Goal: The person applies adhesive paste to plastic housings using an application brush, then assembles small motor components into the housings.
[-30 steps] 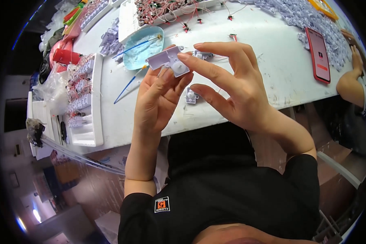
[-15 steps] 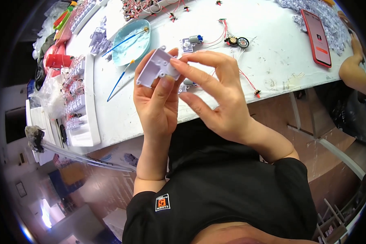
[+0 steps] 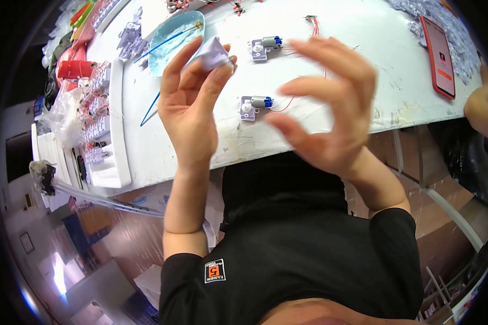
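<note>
Drawn off rightward from the housing, the right hand is blurred, thumb and fingers spread wide above the white table. The left hand pinches the lavender plastic housing, now tilted, between thumb and fingertips beside the blue bowl. Between the hands lie a far motor unit and a near motor unit.

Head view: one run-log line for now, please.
left hand: pinching pale plastic part | right hand: open, empty, blurred | table: two motor units, red-cased phone
</note>
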### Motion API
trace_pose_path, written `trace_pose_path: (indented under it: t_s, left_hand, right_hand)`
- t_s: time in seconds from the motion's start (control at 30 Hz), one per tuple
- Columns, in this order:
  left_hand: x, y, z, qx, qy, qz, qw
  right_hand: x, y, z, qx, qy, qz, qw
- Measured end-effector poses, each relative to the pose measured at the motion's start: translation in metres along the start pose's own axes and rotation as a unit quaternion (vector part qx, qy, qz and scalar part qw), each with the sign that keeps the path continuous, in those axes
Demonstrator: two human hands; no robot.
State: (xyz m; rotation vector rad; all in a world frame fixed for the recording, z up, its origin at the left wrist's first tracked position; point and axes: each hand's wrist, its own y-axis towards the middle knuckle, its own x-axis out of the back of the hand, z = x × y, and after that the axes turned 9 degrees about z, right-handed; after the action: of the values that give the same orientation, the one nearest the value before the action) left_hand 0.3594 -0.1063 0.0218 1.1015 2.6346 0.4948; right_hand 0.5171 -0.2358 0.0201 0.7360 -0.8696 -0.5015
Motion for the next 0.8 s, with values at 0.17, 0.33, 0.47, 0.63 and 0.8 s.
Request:
trace_pose_path:
  t_s: [0.17,0.33,0.47,0.63,0.8]
  left_hand:
    - [-0.002,0.024,0.001,-0.132,0.333,0.059,0.932]
    - [-0.002,0.034,0.006,-0.096,0.398,0.075,0.909]
    - [0.003,0.046,0.005,-0.077,0.527,0.165,0.83]
    - [0.019,0.054,0.017,-0.022,0.405,0.236,0.883]
    - [0.012,0.052,0.012,-0.032,0.349,0.21,0.913]
  right_hand:
    - [0.005,0.036,-0.018,-0.227,0.269,0.065,0.934]
    - [-0.001,0.061,-0.057,-0.301,0.424,0.135,0.843]
    - [-0.006,0.064,-0.086,-0.361,0.454,0.184,0.793]
    - [-0.015,0.06,-0.103,-0.389,0.567,0.191,0.701]
    - [-0.011,0.062,-0.095,-0.368,0.691,0.181,0.595]
